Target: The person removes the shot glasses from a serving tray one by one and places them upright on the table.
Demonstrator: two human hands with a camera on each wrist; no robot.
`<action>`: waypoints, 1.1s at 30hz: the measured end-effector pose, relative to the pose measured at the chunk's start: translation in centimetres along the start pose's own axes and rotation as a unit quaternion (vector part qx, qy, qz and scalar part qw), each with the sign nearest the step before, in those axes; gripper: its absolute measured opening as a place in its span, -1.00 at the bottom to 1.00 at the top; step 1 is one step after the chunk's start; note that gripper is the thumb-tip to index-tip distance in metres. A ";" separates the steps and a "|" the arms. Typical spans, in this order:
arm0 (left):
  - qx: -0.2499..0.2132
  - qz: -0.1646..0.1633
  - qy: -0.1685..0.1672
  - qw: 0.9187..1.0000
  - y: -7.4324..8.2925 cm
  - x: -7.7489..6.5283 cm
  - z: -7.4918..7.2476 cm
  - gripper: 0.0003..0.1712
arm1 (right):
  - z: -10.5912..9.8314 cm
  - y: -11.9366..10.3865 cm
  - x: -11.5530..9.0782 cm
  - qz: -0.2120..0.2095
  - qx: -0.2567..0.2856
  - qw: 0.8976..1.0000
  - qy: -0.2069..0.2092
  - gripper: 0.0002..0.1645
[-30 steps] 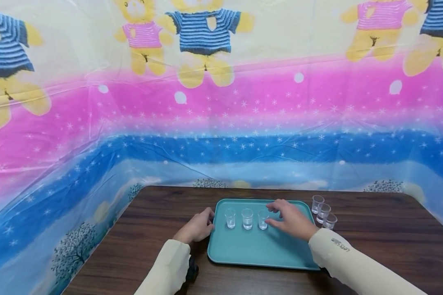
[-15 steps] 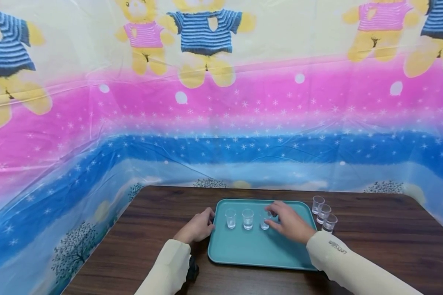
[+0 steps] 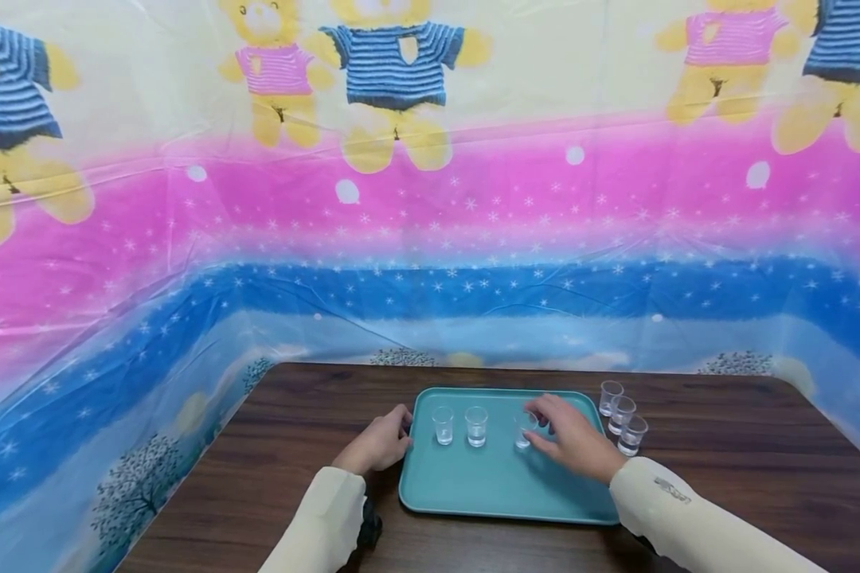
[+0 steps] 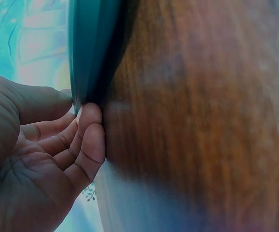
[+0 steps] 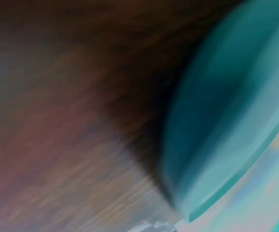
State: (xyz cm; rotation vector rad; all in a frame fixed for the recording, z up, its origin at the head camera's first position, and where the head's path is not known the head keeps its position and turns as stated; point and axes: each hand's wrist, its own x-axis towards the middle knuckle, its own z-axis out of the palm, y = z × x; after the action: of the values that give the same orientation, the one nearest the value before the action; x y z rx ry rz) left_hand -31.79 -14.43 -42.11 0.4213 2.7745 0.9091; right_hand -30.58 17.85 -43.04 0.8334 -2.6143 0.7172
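While the left hand (image 3: pixel 377 441) pinches the tray (image 3: pixel 473 485), the right hand (image 3: pixel 575 439) has moved its pinched glass (image 3: pixel 522 436) rightward.

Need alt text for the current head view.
A person's right hand holds a small clear cup at a teal tray where two similar cups stand; the left hand holds the tray's left edge. Three more cups stand on the dark wooden table, right of the tray.

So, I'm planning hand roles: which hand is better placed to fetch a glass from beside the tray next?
Probably the right hand, once it releases its glass: it is nearer the three glasses right of the tray. The left hand pinches the tray's opposite edge.
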 end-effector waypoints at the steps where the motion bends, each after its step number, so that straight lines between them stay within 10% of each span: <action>1: -0.001 0.001 0.000 1.000 0.0 0.0 0.0 -0.71 | -0.1 0.1 -0.2 0.001 0.000 1.000 -0.002 -0.62; 33: 0.001 0.000 0.005 1.000 0.3 0.2 0.1 -0.70 | -6.7 4.1 -8.5 0.025 -0.025 0.999 0.041 -0.64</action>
State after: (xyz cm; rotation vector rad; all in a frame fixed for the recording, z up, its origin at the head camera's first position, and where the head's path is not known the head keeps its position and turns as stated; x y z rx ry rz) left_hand -31.85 -14.10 -42.05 0.4175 2.7847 0.9096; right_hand -25.49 28.22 -42.56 0.7106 -2.5773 0.6829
